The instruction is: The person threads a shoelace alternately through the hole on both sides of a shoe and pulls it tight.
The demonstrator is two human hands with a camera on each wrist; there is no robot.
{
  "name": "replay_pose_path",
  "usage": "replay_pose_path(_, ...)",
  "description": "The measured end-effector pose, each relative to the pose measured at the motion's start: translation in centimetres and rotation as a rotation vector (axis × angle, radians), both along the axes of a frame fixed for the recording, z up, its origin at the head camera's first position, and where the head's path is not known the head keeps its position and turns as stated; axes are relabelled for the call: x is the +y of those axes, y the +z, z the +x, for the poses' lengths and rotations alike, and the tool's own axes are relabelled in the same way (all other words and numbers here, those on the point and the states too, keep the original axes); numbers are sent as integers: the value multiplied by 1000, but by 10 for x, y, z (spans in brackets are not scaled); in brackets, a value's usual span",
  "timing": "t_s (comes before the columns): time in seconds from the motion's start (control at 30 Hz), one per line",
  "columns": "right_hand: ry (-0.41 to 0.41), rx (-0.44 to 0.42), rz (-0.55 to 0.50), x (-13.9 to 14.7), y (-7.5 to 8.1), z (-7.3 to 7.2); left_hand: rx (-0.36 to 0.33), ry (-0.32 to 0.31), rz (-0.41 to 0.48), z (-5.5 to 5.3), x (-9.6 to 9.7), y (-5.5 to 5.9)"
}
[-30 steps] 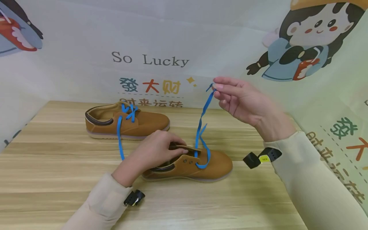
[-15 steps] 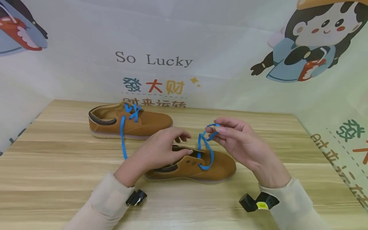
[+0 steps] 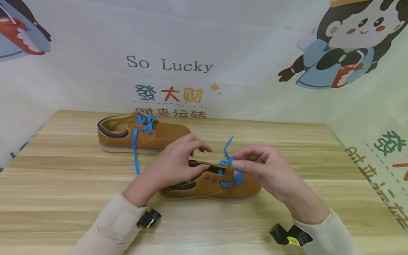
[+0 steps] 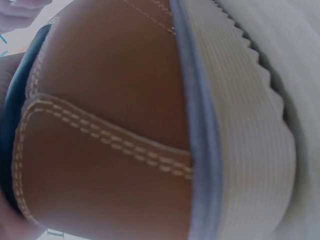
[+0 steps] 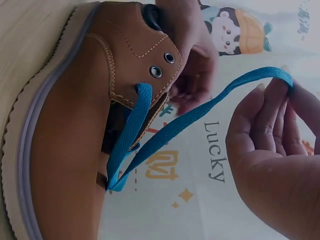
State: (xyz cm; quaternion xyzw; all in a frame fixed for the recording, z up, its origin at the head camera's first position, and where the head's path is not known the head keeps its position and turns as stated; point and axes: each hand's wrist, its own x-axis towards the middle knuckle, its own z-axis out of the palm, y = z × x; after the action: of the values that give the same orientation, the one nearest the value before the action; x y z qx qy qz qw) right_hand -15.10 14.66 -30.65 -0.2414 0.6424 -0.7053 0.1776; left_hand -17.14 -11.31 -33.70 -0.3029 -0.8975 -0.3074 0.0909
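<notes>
A brown shoe [image 3: 251, 187] with a blue shoelace [image 5: 185, 122] stands upright on the table, toe to the right. My right hand [image 3: 274, 173] pinches the lace between thumb and fingertips just above the toe. The lace runs from the lower eyelets up to those fingers, and its loose end stands up behind them in the head view. My left hand [image 3: 176, 159] lies over the heel opening, its thumb by the near eyelet flap and its fingers spread apart above. In the left wrist view the shoe's stitched side [image 4: 110, 85] fills most of the picture.
Behind on the left stands a matching brown shoe [image 3: 172, 134], its blue lace [image 3: 135, 148] hanging down the near side to the wooden table [image 3: 79, 194]. A printed pale cloth [image 3: 239, 46] rises at the table's back and sides.
My right hand has come down from high above the shoe, bringing the lace close over it. My left hand's fingers have lifted off the shoe's tongue and spread.
</notes>
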Motion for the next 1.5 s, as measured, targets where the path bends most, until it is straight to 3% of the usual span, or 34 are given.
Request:
replay_pose_path(0.13, -98, 64, 186, -1, 1, 8, 46, -41, 12, 2, -2, 4)
replay_pose_path(0.27, -151, 156, 337, -8, 1, 14, 21, -106, -10, 4, -7, 11)
replay_pose_path(0.5, -116, 311, 517, -16, -3, 23, -118, -146, -162, 3, -6, 15)
replay_pose_path(0.63, -72, 342, 587, -18, -5, 24, -174, -161, -181, 3, -4, 14)
replay_pose_path(1.13, 18, 311, 603, -21, -12, 19, -288, -170, -189, 3, -5, 13)
replay_pose_path(1.3, 4, 301, 615, -21, -16, 18, -325, -188, -180, 2, -4, 12)
replay_pose_path(1.5, -39, 330, 626, -23, -24, 16, -359, -258, -177, -1, -2, 11)
